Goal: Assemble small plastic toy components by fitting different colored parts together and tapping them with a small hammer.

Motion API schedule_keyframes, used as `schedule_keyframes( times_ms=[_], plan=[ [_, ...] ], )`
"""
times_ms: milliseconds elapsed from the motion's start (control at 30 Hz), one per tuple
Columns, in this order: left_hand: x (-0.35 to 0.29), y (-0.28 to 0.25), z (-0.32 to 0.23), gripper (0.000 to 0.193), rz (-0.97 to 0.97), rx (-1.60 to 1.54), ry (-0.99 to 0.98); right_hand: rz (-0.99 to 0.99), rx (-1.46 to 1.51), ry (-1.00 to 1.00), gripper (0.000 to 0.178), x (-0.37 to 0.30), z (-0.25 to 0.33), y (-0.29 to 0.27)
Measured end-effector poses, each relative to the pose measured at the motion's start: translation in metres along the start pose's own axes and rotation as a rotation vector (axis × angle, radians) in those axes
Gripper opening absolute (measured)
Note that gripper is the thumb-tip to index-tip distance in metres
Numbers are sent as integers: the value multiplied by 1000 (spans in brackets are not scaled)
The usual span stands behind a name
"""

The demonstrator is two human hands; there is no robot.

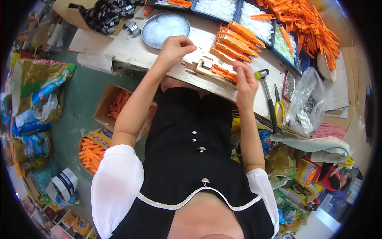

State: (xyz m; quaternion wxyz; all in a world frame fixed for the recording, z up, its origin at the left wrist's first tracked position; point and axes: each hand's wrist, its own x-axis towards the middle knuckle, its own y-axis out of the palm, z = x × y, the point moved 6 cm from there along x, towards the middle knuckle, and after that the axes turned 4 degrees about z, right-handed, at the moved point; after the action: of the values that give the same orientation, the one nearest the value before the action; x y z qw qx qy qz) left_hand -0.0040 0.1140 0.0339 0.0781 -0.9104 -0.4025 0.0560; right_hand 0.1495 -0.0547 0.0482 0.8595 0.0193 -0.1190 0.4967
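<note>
My left hand (pixel 174 51) is over the bench by a round metal dish (pixel 166 31) of clear, filmy material. Its thumb and fingertips are pinched together; anything between them is too small to make out. My right hand (pixel 246 82) is at the right end of an orange plastic part (pixel 223 72), its fingers bent close together; what they hold, if anything, is hidden. This orange part lies in a pale narrow holder (pixel 204 69), with a small metal piece at its left end. Behind it lies a row of similar orange pieces (pixel 235 41) with metal bits.
A hammer (pixel 270 104) and yellow-handled pliers (pixel 279 104) lie at the right. Dark trays of white parts (pixel 217 9) and a heap of orange parts (pixel 306 30) line the back. Black pieces (pixel 105 18) sit back left. Boxes of orange parts (pixel 92 156) stand below.
</note>
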Motion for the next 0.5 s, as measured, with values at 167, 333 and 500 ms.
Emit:
schedule_keyframes(
  times_ms=[167, 333, 500],
  plan=[
    [-18, -10, 16, 10, 9, 213, 36, -114, 31, 76, 17, -4, -7, -26],
    [-15, 6, 20, 13, 12, 307, 76, -70, -93, 72, 17, -4, -6, -20],
    [-7, 25, 16, 10, 28, 549, 134, -35, -236, 28, 15, -3, -1, -17]
  ],
)
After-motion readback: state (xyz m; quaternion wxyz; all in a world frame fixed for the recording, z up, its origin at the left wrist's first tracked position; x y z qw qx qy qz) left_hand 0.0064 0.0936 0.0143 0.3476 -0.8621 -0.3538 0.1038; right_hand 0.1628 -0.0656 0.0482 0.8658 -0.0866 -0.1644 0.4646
